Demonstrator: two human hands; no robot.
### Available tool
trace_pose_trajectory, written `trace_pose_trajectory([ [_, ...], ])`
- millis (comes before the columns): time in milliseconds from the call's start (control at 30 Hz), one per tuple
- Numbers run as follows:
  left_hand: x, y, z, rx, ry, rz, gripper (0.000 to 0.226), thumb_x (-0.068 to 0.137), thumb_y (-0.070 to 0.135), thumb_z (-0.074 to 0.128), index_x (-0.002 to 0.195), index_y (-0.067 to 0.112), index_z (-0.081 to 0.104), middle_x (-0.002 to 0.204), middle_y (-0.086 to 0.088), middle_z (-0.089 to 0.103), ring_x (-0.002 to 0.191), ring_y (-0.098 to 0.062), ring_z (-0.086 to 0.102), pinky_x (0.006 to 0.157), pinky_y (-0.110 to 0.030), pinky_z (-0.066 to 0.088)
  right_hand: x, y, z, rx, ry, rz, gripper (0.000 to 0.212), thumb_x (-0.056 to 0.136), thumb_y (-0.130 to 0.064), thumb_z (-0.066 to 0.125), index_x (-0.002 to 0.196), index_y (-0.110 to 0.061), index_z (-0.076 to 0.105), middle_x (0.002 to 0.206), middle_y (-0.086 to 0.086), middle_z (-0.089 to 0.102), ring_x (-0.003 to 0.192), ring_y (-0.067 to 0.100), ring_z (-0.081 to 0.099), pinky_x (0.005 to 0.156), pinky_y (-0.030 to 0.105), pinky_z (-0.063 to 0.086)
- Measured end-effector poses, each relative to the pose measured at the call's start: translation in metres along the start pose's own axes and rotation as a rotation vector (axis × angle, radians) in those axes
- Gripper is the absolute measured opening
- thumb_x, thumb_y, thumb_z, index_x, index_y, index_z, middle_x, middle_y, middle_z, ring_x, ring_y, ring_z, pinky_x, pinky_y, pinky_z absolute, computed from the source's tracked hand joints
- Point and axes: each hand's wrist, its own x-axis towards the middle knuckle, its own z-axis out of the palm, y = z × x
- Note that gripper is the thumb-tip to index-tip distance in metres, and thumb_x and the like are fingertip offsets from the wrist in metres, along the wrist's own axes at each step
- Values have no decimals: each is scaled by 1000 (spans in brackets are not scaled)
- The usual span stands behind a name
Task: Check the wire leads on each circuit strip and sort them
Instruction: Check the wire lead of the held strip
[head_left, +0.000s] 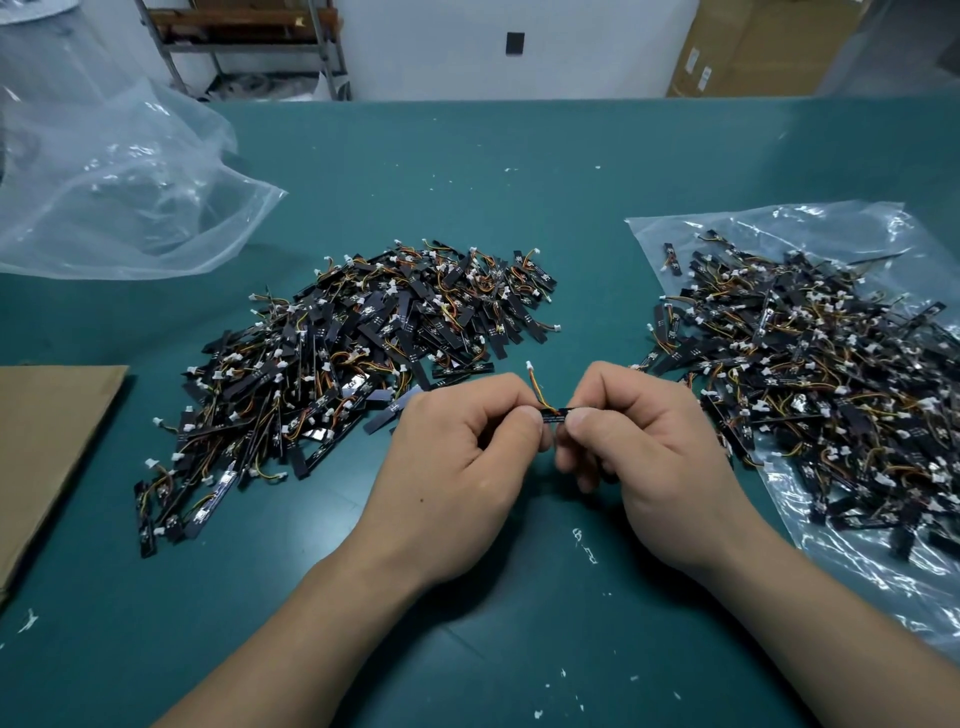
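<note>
Teal table (519, 197) bears strip pile (353, 364), bags (130, 208), cardboard (47, 457)

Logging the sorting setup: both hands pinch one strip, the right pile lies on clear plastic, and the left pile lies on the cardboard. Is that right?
Not quite. The head view shows the left pile on the bare green table; the cardboard lies apart. The left hand and right hand do pinch one strip, and the right pile lies on clear plastic.
</note>
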Motion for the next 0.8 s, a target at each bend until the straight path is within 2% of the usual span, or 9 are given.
trace_pose_trajectory([
  [167, 0, 1, 0, 1, 6, 15, 25, 90, 20, 53, 66, 14, 60, 55, -4, 51, 53, -19, 45, 51, -33, 36, 0, 2, -2, -14, -37, -9, 18, 86, -17, 54, 68, -14, 57, 61, 7, 65, 51, 14, 53, 52, 26, 43],
  [300, 0, 1, 1, 17, 12, 19, 25, 89, 20, 53, 64, 16, 58, 54, -4, 50, 52, -20, 44, 50, -36, 36, 0, 3, -1, -31, -44, -16, 22, 80, -33, 54, 67, -14, 56, 60, 6, 65, 52, 15, 52, 53, 26, 42],
  [367, 0, 1, 0, 16, 21, 25, 25, 89, 19, 53, 65, 14, 58, 54, -4, 50, 52, -20, 44, 50, -35, 36, 0, 3, -2, -9, -55, -20, 24, 81, -34, 54, 69, -13, 56, 61, 8, 65, 53, 15, 52, 53, 27, 43],
  [567, -1, 0, 0, 7, 4, 36, 25, 88, 20, 52, 65, 15, 58, 54, -5, 50, 53, -20, 44, 50, -33, 36, 0, 3, -3, -76, -87, -24, 25, 82, -30, 51, 64, -13, 51, 55, 9, 55, 54, 25, 46, 53, 46, 41],
  [633, 0, -1, 0, -6, 17, 23, 24, 88, 19, 52, 65, 15, 59, 55, -4, 50, 54, -18, 45, 51, -31, 36, 0, 3, -3, -80, -96, -26, 29, 84, -35, 50, 62, -17, 50, 54, 7, 54, 53, 25, 45, 52, 44, 40],
  [733, 0, -2, 0, -22, 20, 7, 24, 89, 19, 52, 67, 17, 60, 56, -3, 52, 55, -17, 47, 53, -30, 37, -1, 5, -3, -75, -118, -20, 36, 86, -39, 50, 57, -20, 42, 51, 0, 40, 51, 14, 33, 50, 33, 29],
  [800, -1, 0, 0, -8, 42, 19, 20, 91, 24, 52, 77, 20, 65, 61, 0, 56, 58, -17, 52, 56, -32, 42, -2, 5, -2, -36, -69, -40, 38, 87, -38, 52, 57, -18, 42, 51, -3, 36, 50, 12, 31, 49, 28, 27],
])
